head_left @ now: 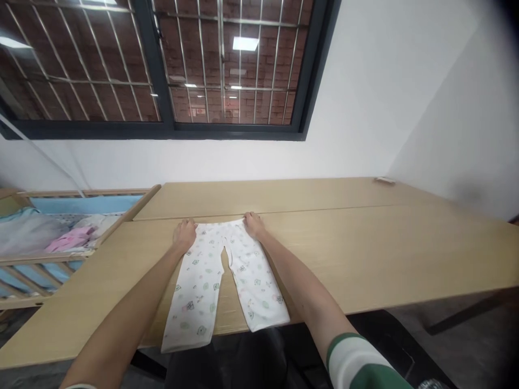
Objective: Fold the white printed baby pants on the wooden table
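L hand (185, 236) & R hand (253, 224): each grip clamped on a top corner of pants (199, 281), laid on worktop (385, 254), legs apart.

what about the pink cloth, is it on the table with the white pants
No, the pink cloth lies in the crib, beside the table where the white pants are spread.

Matt cloth pants (210, 256), smooth table (365, 254)

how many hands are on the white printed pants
2: the left hand at the left end of the waistband of the pants, and the right hand at its right end. No other hands show.
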Demonstrator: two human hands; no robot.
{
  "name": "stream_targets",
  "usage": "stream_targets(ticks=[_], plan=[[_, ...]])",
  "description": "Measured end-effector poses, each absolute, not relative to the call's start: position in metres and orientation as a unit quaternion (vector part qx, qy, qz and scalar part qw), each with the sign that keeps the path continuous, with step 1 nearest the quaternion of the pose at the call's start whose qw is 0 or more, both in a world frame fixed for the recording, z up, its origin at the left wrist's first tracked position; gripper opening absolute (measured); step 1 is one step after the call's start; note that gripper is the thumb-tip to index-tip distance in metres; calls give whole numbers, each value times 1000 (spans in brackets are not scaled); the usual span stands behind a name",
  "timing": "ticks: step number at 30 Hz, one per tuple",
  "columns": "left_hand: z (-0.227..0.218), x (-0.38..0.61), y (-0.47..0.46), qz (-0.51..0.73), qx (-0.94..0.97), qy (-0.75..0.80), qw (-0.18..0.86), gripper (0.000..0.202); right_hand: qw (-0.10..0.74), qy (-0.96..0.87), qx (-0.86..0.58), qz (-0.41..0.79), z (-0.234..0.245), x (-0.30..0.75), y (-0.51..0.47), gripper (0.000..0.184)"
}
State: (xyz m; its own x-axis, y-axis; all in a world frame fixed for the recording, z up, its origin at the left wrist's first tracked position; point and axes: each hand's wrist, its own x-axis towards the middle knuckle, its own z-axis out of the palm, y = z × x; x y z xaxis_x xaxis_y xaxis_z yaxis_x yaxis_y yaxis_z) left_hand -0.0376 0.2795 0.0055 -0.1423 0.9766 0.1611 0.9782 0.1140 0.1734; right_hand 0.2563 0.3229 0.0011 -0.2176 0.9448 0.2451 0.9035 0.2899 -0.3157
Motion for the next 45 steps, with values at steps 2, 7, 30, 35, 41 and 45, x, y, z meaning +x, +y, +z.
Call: stream_targets(ticks=[2,7,30,35,41,45], plan=[[9,-34,287,-115,-651,-751,7,33,199,-770,-604,55,1,255,332,24],[24,-23,286,-109,-650,-752,7,37,216,-745,-627,75,-2,254,344,24],[57,179,65,-10,-869,-457,-191,41,354,-639,-576,368,24,271,349,6],[59,171,64,-27,-861,-461,-214,28,383,-611,-581,379,25,266,346,13],[67,134,44,-255,-731,-493,-397,29,439,-576,-586,364,32,256,337,21],[66,99,24,-380,-613,-479,-501,38,445,-575,-585,360,47,232,337,27]])
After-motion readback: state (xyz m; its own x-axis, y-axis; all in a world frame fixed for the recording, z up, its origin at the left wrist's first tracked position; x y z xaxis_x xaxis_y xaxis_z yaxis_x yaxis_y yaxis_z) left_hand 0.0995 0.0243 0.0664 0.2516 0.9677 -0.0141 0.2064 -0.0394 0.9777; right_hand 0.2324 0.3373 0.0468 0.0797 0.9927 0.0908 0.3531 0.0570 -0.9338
